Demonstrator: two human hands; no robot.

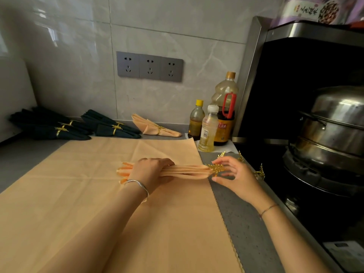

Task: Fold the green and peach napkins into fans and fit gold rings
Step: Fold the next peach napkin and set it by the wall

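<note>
Peach cloth (118,203), spread flat on a grey counter (236,223), lies nearest. Above it is a pleated peach napkin (187,171), gathered into a narrow bundle and held crosswise. The left hand (151,170) is curled round its middle, and the right hand (234,174) pinches a gold leaf ring (216,168) at its right tip. Spare gold rings (260,172) lie beside the hob. Of three bottles (224,119), the largest has a red-banded label with Chinese characters and the white-capped one a barcode. By the wall are a ringed peach fan (155,127) and ringed dark green napkins (112,127). Overhead is a purple packet (313,9) with Chinese lettering.
</note>
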